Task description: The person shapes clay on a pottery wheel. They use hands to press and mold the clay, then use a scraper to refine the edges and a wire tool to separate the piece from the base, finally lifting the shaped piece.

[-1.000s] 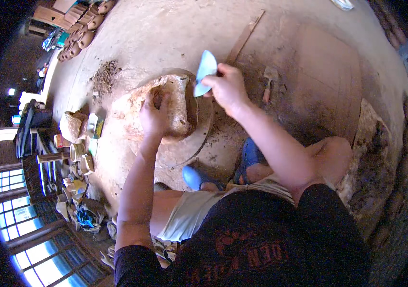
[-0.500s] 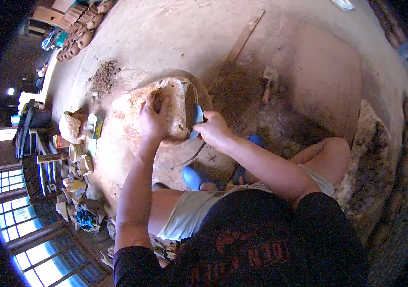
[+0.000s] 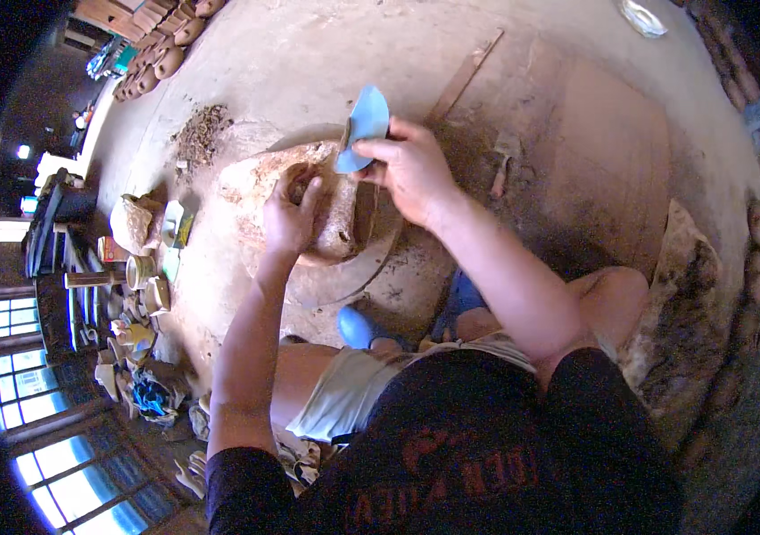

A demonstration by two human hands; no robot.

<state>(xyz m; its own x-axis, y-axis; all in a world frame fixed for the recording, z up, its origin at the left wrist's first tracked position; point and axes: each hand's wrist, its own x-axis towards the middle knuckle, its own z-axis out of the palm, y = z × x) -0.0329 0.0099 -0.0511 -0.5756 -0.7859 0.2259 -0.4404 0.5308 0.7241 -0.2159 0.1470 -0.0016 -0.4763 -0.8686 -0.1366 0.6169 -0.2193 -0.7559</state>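
A big lump of pale brown clay point(image 3: 264, 183) rests on a round turntable point(image 3: 344, 276) on the dirt floor in front of me. My left hand point(image 3: 293, 214) presses on the near side of the lump, fingers curled onto it. My right hand point(image 3: 411, 165) grips a flat light-blue scraper point(image 3: 364, 125), held upright just above the lump's right edge.
A wooden stick point(image 3: 465, 76) lies on the floor beyond the turntable. Clay pots point(image 3: 161, 49) stand at the far left. A smaller clay lump point(image 3: 130, 223) and several small vessels point(image 3: 135, 303) sit to my left. My bare legs fold under the wheel, with blue sandals point(image 3: 362, 325).
My right hand dropped with the blue scraper down the right side of the lump, then rose again above its top edge. My left hand stayed on the clay.
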